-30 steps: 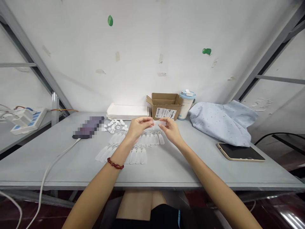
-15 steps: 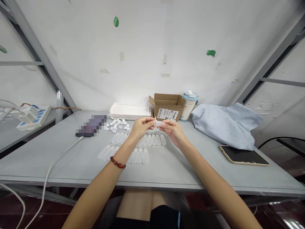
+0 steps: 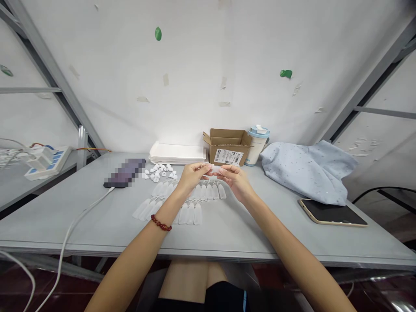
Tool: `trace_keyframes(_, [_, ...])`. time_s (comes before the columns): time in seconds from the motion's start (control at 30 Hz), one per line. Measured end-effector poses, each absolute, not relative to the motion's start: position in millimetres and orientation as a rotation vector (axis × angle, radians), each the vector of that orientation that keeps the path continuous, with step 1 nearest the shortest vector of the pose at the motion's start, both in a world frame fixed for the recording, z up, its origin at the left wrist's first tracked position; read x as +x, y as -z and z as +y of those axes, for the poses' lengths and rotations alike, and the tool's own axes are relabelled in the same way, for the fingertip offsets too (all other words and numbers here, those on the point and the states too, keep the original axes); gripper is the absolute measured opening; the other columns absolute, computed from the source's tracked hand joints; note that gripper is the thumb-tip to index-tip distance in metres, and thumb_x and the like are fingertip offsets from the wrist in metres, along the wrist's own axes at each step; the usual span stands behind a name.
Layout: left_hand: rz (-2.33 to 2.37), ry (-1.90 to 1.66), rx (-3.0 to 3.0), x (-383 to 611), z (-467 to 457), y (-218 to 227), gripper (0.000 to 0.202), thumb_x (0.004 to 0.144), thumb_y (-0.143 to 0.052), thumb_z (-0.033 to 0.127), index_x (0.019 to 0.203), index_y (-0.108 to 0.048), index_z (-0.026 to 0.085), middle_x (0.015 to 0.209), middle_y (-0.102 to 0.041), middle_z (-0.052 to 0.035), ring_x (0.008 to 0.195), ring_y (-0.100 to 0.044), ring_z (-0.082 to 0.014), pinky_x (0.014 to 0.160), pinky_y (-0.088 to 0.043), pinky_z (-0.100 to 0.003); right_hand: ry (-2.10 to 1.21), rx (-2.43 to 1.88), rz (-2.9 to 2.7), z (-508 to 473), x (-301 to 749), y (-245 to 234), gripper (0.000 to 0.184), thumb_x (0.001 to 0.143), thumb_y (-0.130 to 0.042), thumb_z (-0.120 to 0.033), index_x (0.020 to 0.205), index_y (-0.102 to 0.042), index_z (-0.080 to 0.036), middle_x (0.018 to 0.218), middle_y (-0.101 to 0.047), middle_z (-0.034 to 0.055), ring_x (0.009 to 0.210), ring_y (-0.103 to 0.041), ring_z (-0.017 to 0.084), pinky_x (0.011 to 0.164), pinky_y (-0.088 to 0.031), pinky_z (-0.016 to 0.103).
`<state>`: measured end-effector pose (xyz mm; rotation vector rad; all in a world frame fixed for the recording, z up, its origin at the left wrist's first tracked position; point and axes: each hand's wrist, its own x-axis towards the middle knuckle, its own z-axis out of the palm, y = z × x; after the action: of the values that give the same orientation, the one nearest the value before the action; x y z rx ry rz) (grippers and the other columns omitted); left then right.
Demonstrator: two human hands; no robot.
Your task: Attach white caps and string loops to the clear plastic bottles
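Both forearms reach forward over the table [image 3: 232, 234] and angle inward, so the hands come close, fingertips nearly meeting. The left hand [image 3: 190, 178] is bent at its wrist, back towards the viewer, thumb and forefinger pinched on one end of a small white tag [image 3: 216, 168]. The right hand [image 3: 237, 181] comes in from the other side, fingers bent and pointing left, pinching the tag's other end. The tag lies between the two sets of fingertips, raised off the table in front of the box [image 3: 228, 157]; its finer parts are too small to tell. A bracelet [image 3: 160, 223] circles the left forearm, which crosses above two rows of tags [image 3: 190, 214]
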<state>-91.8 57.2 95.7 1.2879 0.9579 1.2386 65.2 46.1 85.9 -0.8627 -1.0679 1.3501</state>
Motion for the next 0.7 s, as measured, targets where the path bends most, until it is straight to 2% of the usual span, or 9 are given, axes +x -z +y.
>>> trace_keyframes(0.3, [0.957,-1.145,1.274,-94,60,-93,0.028,0.062,-0.075,0.036,0.075,-0.069,0.012,0.075,-0.066,-0.0059,0.069,-0.06,-0.0142,0.062,-0.045,-0.026,-1.127,-0.931,-1.263,46,65,-83,0.031,0.061,-0.076,-0.039,0.073,-0.057,-0.017,0.065,-0.063,-0.0007,0.064,-0.065,0.017,0.065,-0.05,0.031])
trace_keyframes(0.53, [0.942,-1.132,1.244,-93,58,-94,0.027,0.061,-0.076,0.035,0.074,-0.069,0.012,0.071,-0.064,-0.0042,0.064,-0.056,-0.0113,0.062,-0.045,-0.025,-0.947,-0.968,-1.413,47,62,-78,0.03,0.07,-0.068,-0.043,0.078,-0.054,-0.019,0.072,-0.061,0.0006,0.066,-0.064,0.017,0.061,-0.049,0.03])
trace_keyframes(0.7, [1.002,-1.14,1.267,-92,57,-95,0.029,0.062,-0.074,0.04,0.063,-0.064,0.013,0.06,-0.058,-0.0009,0.057,-0.053,-0.01,0.058,-0.043,-0.025,-0.456,-1.072,-1.741,46,61,-70,0.022,0.08,-0.057,-0.035,0.096,-0.056,-0.02,0.086,-0.066,0.0059,0.08,-0.062,0.019,0.067,-0.048,0.031])
